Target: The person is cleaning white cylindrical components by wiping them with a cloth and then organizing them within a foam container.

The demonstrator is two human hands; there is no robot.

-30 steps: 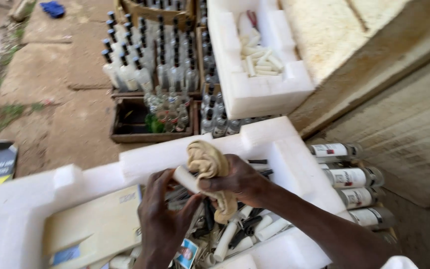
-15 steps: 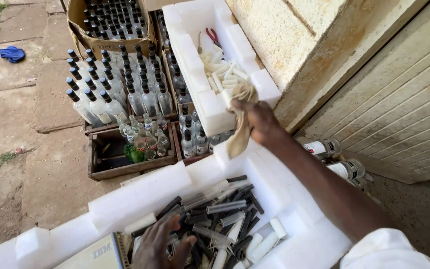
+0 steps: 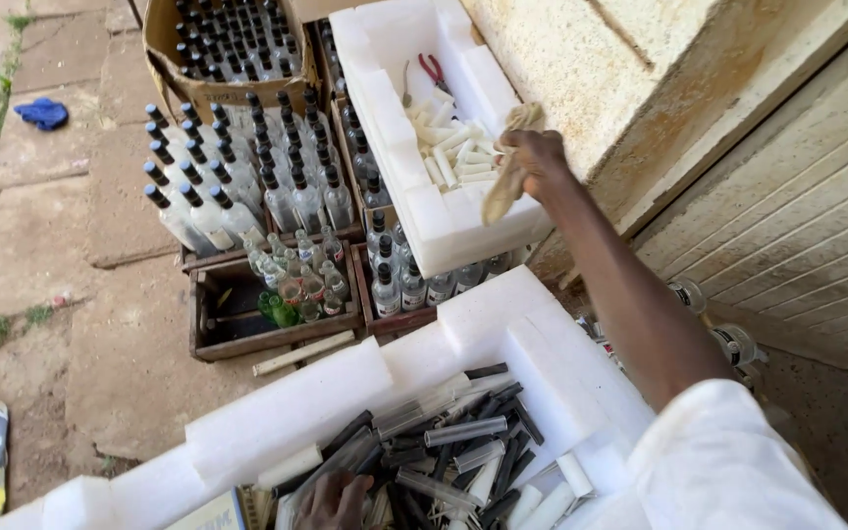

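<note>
Far to the left of both hands, a blue rag (image 3: pixel 42 113) lies on the paved ground (image 3: pixel 41 236). Nearer, rows of clear bottles with black caps (image 3: pixel 218 186) stand in wooden crates (image 3: pixel 247 339), and a cardboard box (image 3: pixel 164 54) above them holds more bottles. The left hand (image 3: pixel 334 501) sits at the bottom edge, resting among clear and black tubes (image 3: pixel 453 442) inside a white foam tray (image 3: pixel 287 407); whether it grips anything I cannot tell, since only its back shows. Up and to the right of it, the right hand (image 3: pixel 534 157) reaches out at the end of a straight arm, closed around a tan cloth (image 3: pixel 504 182) that hangs down from its fingers. The cloth dangles over the near right corner of a 2nd white foam box (image 3: pixel 385 88), which holds white tubes (image 3: pixel 453 152) and red-handled pliers (image 3: pixel 434 71). Right of the arm stand a rough wall (image 3: pixel 581 69) and a panelled door (image 3: pixel 797 206).
</note>
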